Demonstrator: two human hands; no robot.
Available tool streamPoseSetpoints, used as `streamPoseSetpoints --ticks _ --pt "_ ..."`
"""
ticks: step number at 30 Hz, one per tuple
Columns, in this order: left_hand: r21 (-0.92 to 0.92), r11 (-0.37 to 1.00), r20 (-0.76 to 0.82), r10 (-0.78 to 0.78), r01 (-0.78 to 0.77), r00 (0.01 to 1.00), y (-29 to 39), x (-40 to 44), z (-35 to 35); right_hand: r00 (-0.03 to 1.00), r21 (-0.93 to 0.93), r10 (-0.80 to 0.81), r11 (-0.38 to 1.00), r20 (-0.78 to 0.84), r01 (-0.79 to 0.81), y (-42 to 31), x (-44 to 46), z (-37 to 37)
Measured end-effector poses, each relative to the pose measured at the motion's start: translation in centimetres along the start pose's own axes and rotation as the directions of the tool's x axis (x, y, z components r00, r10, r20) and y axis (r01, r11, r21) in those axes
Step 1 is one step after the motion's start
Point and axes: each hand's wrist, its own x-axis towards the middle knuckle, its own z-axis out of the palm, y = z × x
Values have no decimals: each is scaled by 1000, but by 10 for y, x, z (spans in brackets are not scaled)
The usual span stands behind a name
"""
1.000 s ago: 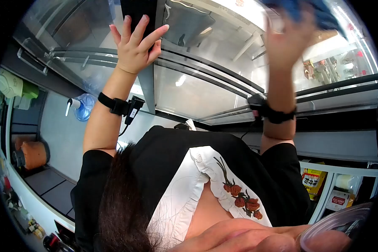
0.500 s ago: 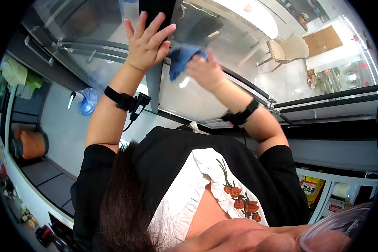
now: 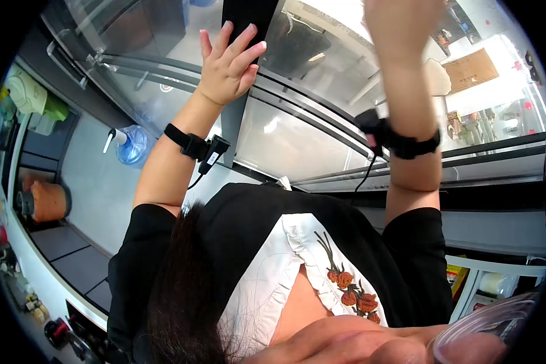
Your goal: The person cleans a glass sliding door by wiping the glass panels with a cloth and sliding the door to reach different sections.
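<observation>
My left hand [image 3: 229, 70] is open, fingers spread, against or just in front of a dark upright post [image 3: 249, 13] between glass panels. Raised at the top edge, my right hand [image 3: 404, 27] is smeared by motion and its fingers are cut off by the frame. It is over or in front of the right glass panel [image 3: 303, 136]; whether it touches the glass I cannot tell. No cloth shows now. Each wrist wears a black strap with a small device: the left device [image 3: 215, 150] and the right device [image 3: 370, 130].
Metal rails [image 3: 321, 109] cross the glass. Beyond it are a pale chair [image 3: 438, 76] and a brown board [image 3: 472, 70]. A large blue water bottle with a pump [image 3: 133, 145] stands on the floor at left, and an orange-brown container [image 3: 48, 200] farther left. Shelves [image 3: 497, 264] are at lower right.
My right hand has swung up and right, away from the middle, and the blue cloth it held is out of sight. My left hand stays spread on nearly the same spot.
</observation>
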Motion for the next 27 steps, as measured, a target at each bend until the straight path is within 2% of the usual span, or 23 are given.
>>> streamPoseSetpoints --ticks 1,2,3,4,5,6,8,10,12,13,14,17,19,20,22,25,27 --pt "-26 999 -11 -28 28 1000 1 0 1 995 171 -23 985 98 6 -15 -15 -2" --pt "-36 999 -13 -32 31 999 1 0 1 970 259 -47 966 239 -17 -30 -42 -8" --pt "-44 998 -16 -35 34 999 1 0 1 966 341 -110 940 232 25 -38 -60 -10" --pt "-51 998 -18 -39 38 999 1 0 1 982 266 -149 957 117 114 -44 -103 14" --pt "-44 998 -8 -41 40 999 1 -1 1 928 274 -142 961 346 45 -60 -120 5" --pt "-35 999 0 -42 42 999 0 -1 1 918 349 -173 936 356 41 -72 -138 4" --pt "-23 999 -2 -38 38 999 -1 -1 0 873 384 -265 918 410 98 -95 -198 3" --pt "-23 999 -17 -31 31 999 0 0 2 858 342 -381 902 344 263 -111 -235 6" --pt "-19 999 -15 -35 35 999 1 -1 2 869 381 -376 892 321 244 -108 -243 7" --pt "-17 999 -16 -40 39 999 1 -1 2 874 401 -376 884 309 238 -106 -241 6" --pt "-15 999 -16 -47 47 999 0 -1 2 827 364 -415 888 378 279 -103 -229 2" --pt "-15 998 -7 -68 68 998 2 -1 0 862 320 -303 931 406 176 -74 -173 0" --pt "3 998 3 -70 70 998 3 -1 0 903 207 -220 967 370 151 -39 -119 -2" --pt "25 996 18 -85 85 996 4 -2 1 895 18 -204 977 396 215 -24 -75 -15" --pt "46 995 61 -92 89 994 9 0 1 939 -247 132 968 318 -53 17 -8 -5" --pt "31 998 142 -54 50 988 8 3 -2 976 -503 200 838 -79 -213 79 57 -12" --pt "65 998 215 -5 -9 977 7 5 -7 994 -112 91 989 -54 -96 111 66 -30"
